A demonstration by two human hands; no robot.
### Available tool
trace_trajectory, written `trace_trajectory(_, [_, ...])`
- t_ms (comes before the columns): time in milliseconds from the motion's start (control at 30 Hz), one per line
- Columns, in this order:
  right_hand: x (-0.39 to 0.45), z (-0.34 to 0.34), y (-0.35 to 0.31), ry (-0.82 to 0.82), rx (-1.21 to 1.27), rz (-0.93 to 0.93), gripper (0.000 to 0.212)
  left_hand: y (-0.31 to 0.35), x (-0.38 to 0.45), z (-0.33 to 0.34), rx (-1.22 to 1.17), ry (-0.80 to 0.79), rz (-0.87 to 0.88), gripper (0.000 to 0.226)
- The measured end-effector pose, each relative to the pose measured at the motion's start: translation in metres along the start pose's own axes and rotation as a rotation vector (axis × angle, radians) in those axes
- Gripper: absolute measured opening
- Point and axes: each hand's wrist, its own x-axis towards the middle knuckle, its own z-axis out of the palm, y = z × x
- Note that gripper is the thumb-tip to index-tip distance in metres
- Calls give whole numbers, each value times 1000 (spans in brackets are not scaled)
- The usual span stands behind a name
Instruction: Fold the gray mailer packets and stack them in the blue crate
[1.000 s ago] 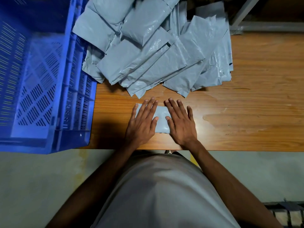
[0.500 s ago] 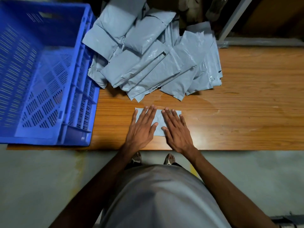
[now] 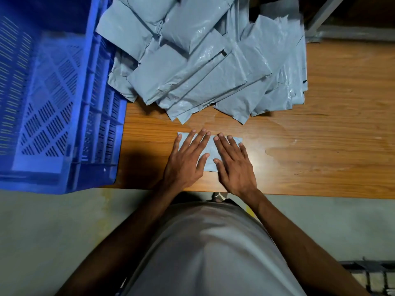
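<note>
Both hands, left hand (image 3: 187, 161) and right hand (image 3: 234, 165), press flat with straight fingers, covering most of the folded mailer (image 3: 210, 149). The blue crate (image 3: 96, 103) at left is cut off.

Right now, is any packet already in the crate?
No, the crate shows only its bare slotted floor; both hands press one folded packet flat on the table.

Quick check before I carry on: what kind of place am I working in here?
Most likely a packing or dispatch workroom. A heap of gray mailer packets lies on a plain wooden table, with a blue crate beside it and bare concrete floor below.
</note>
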Motion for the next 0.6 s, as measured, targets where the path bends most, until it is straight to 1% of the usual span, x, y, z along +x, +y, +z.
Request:
trace_trajectory(300, [-1,1,-2,7,9,-13,59,1,-1,-1,15,5,17,61])
trace_trajectory(367, [-2,1,0,12,43,-14,59,0,0,0,-7,2,22,60])
trace_trajectory(400, [-2,0,1,11,87,-20,61,-1,0,-1,-51,-4,30,59])
trace_trajectory(467, [-3,-6,6,0,230,-50,69,-7,-1,-7,-239,-5,45,58])
trace_trajectory(533, [-7,-16,15,8,373,-83,77,-16,-8,-19,-411,24,24,65])
trace_trajectory(600, [-15,-20,23,29,409,-74,81,-25,-22,-27,-350,39,8,78])
